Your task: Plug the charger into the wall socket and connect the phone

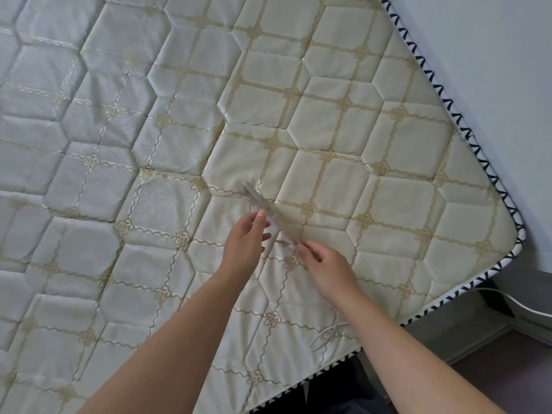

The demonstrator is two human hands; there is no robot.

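A thin grey phone, blurred, is held edge-up and slanted just above the quilted mattress. My left hand grips its middle from the left with fingertips. At the phone's lower end, my right hand pinches its fingers together, apparently on the plug of the white charger cable. The cable loops on the mattress by my right forearm, which hides the stretch leading up to the hand. No wall socket is in view.
The mattress has a black-and-white zigzag edge running along a pale wall on the right. Past the near-right corner, a white cord runs over a grey bed frame and the floor.
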